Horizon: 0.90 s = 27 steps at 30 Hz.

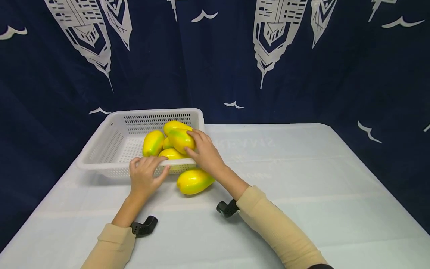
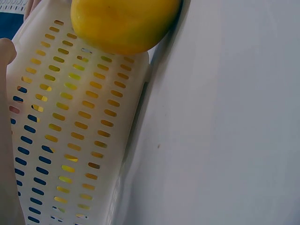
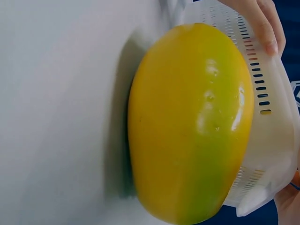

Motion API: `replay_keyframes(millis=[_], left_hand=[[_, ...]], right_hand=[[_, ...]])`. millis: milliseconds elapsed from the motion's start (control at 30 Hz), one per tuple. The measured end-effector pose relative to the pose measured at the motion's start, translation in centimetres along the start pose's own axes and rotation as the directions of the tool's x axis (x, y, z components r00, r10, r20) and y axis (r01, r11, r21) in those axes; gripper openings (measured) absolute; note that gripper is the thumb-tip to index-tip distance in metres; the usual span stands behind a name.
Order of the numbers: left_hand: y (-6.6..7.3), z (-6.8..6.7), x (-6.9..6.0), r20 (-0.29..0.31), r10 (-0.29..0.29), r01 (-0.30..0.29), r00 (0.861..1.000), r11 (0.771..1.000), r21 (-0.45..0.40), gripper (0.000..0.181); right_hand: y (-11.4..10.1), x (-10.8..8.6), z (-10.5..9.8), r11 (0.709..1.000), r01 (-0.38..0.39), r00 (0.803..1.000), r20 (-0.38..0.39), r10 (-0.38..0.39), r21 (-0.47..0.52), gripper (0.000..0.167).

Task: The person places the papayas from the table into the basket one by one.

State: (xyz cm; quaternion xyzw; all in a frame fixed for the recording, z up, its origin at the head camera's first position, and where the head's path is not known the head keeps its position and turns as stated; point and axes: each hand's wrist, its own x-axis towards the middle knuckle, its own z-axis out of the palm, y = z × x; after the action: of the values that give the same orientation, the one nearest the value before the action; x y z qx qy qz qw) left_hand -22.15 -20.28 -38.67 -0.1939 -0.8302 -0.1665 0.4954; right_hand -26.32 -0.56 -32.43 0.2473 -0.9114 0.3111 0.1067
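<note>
A white perforated plastic basket (image 1: 111, 165) holds several yellow-green mangoes, among them one at the left of the group (image 1: 153, 143). My left hand (image 1: 143, 178) grips the basket's front rim, fingers over the edge and thumb along the outer wall. On top of the pile, my right hand (image 1: 209, 156) holds a mango (image 1: 179, 139) between fingers and thumb, inside the right end of the basket. Another mango (image 1: 193, 182) lies on the table against the basket's front right, below my right wrist. It fills much of the right wrist view (image 3: 187, 126).
A white cloth (image 1: 285, 179) covers the table under the basket. Behind the table hangs a dark blue curtain (image 1: 188, 67) with white building and bird prints. Black wrist cameras, one on the left wrist (image 1: 145, 226) and one on the right (image 1: 227, 208), stick out near the tabletop.
</note>
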Motion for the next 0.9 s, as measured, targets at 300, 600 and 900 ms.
replay_keyframes(millis=[300, 600, 900], left_hand=[[0.0, -0.1, 0.0, 0.008, -0.005, 0.005, 1.000, 1.000, 0.007, 0.041], [0.1, -0.2, 0.1, 0.019, 0.000, 0.000, 1.000, 1.000, 0.007, 0.043], [0.1, -0.1, 0.1, 0.012, 0.000, 0.000, 1.000, 1.000, 0.012, 0.040]], right_hand=[[0.3, -0.8, 0.1, 0.998, 0.014, 0.998, -0.056, -0.011, 0.063, 0.050], [0.3, -1.7, 0.1, 0.993, 0.025, 0.997, -0.074, -0.017, 0.113, 0.049], [0.4, -2.5, -0.1, 0.990, 0.045, 0.996, -0.086, -0.034, 0.130, 0.049]])
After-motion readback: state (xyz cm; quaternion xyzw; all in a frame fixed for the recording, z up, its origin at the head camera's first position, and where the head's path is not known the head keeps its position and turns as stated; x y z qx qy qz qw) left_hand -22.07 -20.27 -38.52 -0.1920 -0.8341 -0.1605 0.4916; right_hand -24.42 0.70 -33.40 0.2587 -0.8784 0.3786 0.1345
